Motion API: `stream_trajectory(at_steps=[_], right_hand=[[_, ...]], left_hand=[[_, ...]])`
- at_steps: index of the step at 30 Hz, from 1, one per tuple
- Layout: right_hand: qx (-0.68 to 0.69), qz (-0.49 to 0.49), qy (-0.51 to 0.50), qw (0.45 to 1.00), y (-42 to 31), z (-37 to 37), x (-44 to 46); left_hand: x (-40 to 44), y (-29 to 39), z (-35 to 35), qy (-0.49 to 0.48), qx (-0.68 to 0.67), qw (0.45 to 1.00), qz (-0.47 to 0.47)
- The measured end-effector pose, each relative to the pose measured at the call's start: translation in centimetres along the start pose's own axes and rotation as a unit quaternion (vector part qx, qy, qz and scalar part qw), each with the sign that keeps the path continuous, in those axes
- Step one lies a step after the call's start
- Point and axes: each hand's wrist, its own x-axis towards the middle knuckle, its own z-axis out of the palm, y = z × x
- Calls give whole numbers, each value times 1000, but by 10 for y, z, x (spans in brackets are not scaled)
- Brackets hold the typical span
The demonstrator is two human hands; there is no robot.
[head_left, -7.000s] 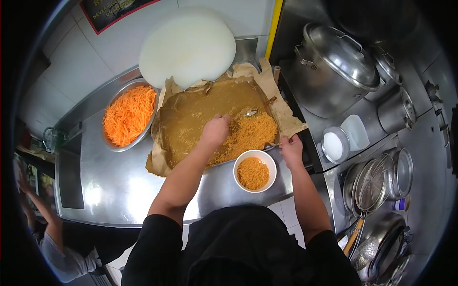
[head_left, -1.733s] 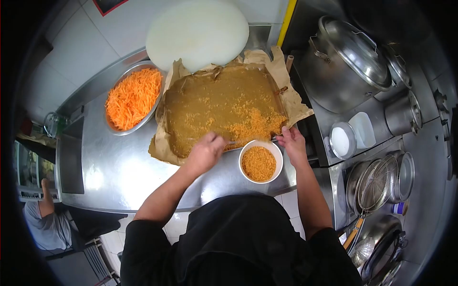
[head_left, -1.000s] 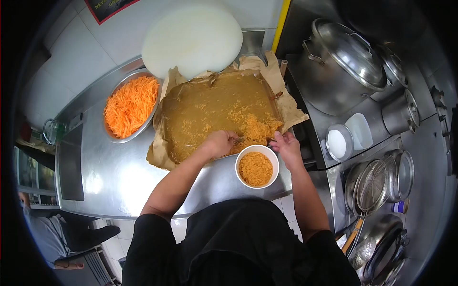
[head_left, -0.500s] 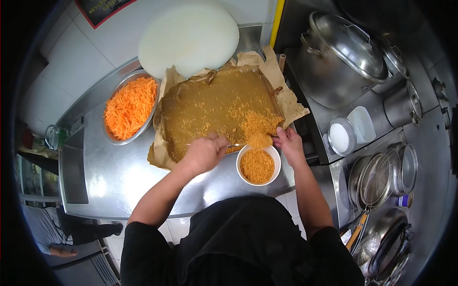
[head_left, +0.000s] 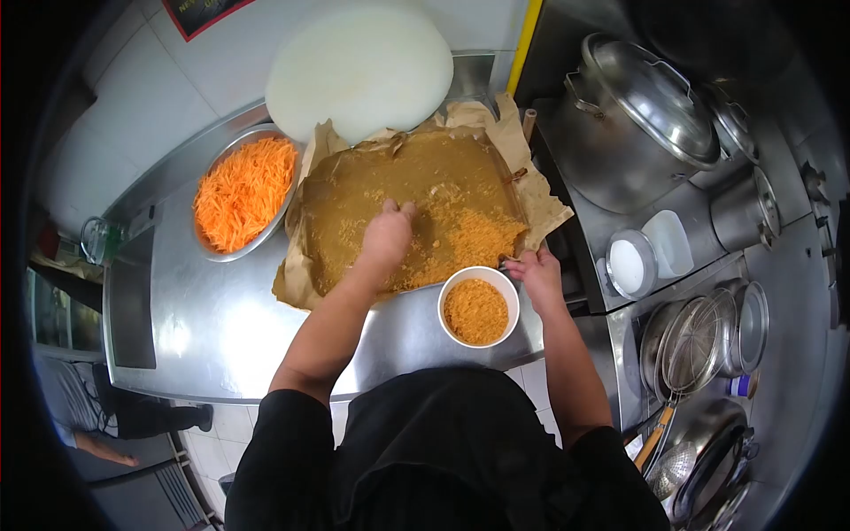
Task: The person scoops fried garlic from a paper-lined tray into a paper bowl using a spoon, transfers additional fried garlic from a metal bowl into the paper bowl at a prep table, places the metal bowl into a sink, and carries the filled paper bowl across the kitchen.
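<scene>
My left hand point(head_left: 388, 237) is closed over the middle of a paper-lined tray point(head_left: 336, 190). It grips a spoon, mostly hidden now, with only a pale blurred glint ahead of the fingers. Orange-brown crumbs point(head_left: 485, 239) are heaped at the tray's near right corner, and thinner ones are scattered over the brown surface. My right hand point(head_left: 537, 274) is pinched at that same corner, close to the bowl's rim; its fingertips seem to grip the tray edge. A white bowl point(head_left: 445, 329) of similar crumbs point(head_left: 476, 311) stands between my forearms, against the tray's near side.
A metal bowl of shredded carrot point(head_left: 245, 195) sits left of the tray. Behind leans a white round board point(head_left: 359, 71). Right are a large lidded pot point(head_left: 620, 124), a container of white contents point(head_left: 630, 264) and strainers point(head_left: 693, 345). Another person point(head_left: 71, 407) is at far left.
My left hand has moved away from the bowl, up and left over the tray, after tipping a spoonful of crumbs there. My right hand stays near the corner.
</scene>
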Motion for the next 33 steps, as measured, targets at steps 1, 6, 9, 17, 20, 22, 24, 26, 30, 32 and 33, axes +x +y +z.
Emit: stream_trajectory(at_steps=[1, 6, 9, 17, 20, 22, 24, 26, 30, 32, 33], right_hand=[[-6, 0, 1, 1000, -2, 1, -1], [-25, 0, -1, 1000, -10, -2, -5], [-35, 2, -8, 999, -10, -1, -3], [-69, 13, 26, 997, -12, 0, 2], [-72, -19, 60, 995, -10, -1, 7], [-111, -13, 61, 992, -13, -6, 11], [-133, -13, 61, 989, -15, -10, 18], [-141, -15, 58, 988, -13, -14, 26], [-128, -19, 75, 989, -1, -19, 44], [-87, -46, 98, 990, 0, -14, 43], [-63, -50, 96, 992, 0, -13, 42]], left_hand=[[-3, 5, 2, -20, -8, 1000, 4], [-30, 19, 0, -70, -27, 993, 93], [-5, 18, -6, -30, -44, 998, 41], [61, 30, 25, 3, -63, 998, 30], [38, 33, 33, -53, -60, 990, 116], [23, 26, 30, -76, -38, 980, 181], [22, 21, 22, -85, -63, 981, 165], [27, 21, 20, -65, -96, 982, 147], [53, 29, 61, 1, -131, 978, 162], [54, 28, 64, 10, -107, 977, 187], [43, 28, 53, 8, -86, 977, 193]])
